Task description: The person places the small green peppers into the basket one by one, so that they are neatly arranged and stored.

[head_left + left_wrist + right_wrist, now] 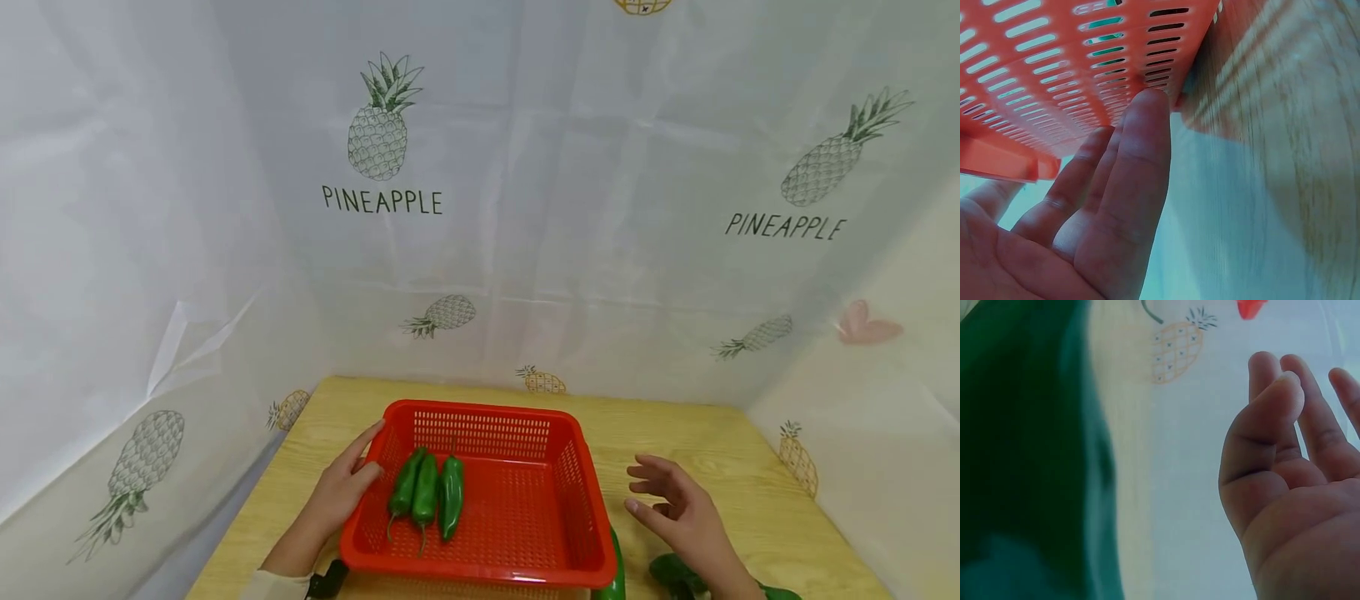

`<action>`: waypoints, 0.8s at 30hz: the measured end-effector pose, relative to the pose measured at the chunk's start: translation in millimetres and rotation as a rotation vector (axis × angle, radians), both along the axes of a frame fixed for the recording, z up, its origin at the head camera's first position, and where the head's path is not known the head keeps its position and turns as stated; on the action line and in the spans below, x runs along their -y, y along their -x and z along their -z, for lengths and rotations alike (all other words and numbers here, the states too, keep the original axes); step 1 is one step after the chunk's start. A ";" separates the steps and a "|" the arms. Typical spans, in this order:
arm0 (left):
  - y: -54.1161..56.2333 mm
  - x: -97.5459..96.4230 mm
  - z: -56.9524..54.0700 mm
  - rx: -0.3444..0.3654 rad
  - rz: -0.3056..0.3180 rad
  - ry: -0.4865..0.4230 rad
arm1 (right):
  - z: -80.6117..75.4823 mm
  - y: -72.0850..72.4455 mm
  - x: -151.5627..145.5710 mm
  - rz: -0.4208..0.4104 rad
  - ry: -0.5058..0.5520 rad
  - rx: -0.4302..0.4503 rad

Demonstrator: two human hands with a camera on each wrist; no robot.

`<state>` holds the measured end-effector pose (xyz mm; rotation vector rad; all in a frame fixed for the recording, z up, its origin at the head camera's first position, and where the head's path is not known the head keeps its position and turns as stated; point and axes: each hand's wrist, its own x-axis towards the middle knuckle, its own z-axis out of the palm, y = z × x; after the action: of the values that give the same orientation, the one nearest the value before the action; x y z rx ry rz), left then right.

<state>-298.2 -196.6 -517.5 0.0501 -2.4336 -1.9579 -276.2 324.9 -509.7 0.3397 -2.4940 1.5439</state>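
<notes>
A red plastic basket [510,571] with slotted walls stands on the wooden table. Three green peppers [425,492] lie inside it, towards its left side. My left hand [339,492] is at the basket's left wall. In the left wrist view, its nearly straight fingers [1138,150] touch the slotted wall from outside, below the rim. My right hand [686,517] hovers right of the basket, apart from it, fingers loosely bent and holding nothing. The right wrist view shows that hand's thumb [1266,425] close before the other fingers, and a blurred large green shape [1022,450].
Another green pepper [617,575] lies against the basket's right side. More green peppers [671,571] lie beneath my right hand, partly hidden by it. A pineapple-printed white sheet [600,250] hangs behind and beside the table [667,425]. A dark object [328,579] shows by my left wrist.
</notes>
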 end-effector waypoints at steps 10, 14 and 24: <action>-0.6 1.4 0.6 -0.015 0.044 -0.039 | 8.4 5.2 0.9 -0.025 0.003 0.056; -1.1 1.0 -0.4 -0.022 0.041 -0.029 | 9.0 6.4 0.7 -0.043 0.010 0.076; -0.7 1.8 -0.7 -0.020 0.048 -0.027 | 7.2 6.0 0.9 -0.065 -0.004 0.104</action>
<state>-297.5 -198.4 -516.7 -0.0281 -2.4189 -2.0001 -282.1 324.0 -516.9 0.3529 -2.5894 1.6207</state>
